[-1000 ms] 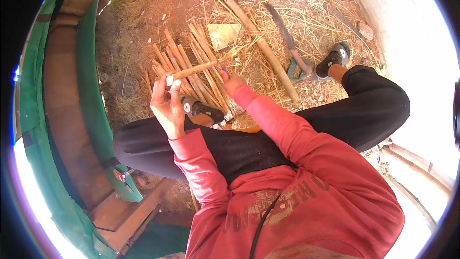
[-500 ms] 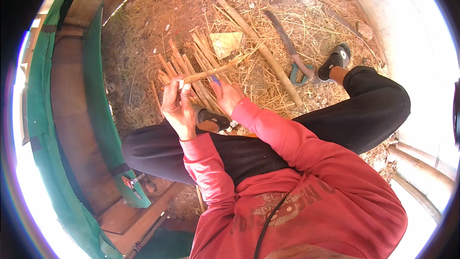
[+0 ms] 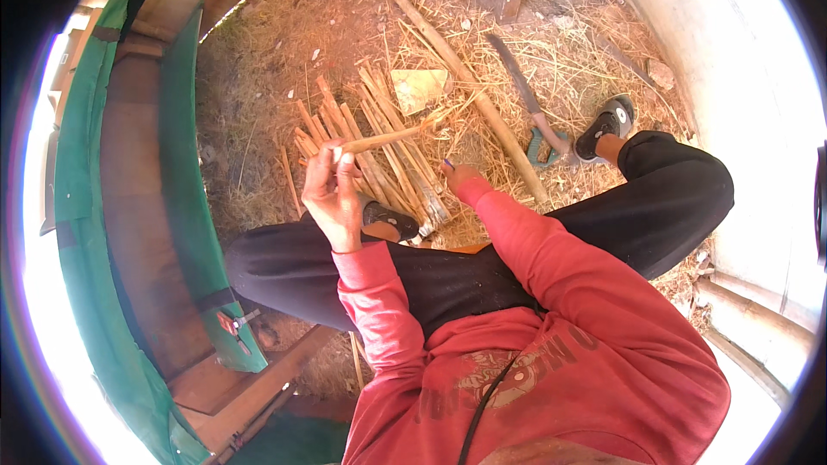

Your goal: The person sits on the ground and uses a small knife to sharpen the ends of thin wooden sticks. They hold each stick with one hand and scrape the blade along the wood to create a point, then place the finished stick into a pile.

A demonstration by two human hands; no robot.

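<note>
The likely light, stiff stick (image 3: 381, 139) suits the left hand (image 3: 334, 198) pinching its left end; apart, the right hand (image 3: 465, 182) clasps a blue object (image 3: 448, 163).

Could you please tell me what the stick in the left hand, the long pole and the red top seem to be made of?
The stick: likely bare, tan wood, its far end frayed into fibres.
The long pole: probably wood or bamboo, matt brown, round and unpainted.
The red top: seemingly soft fabric, matt and creased.
</note>
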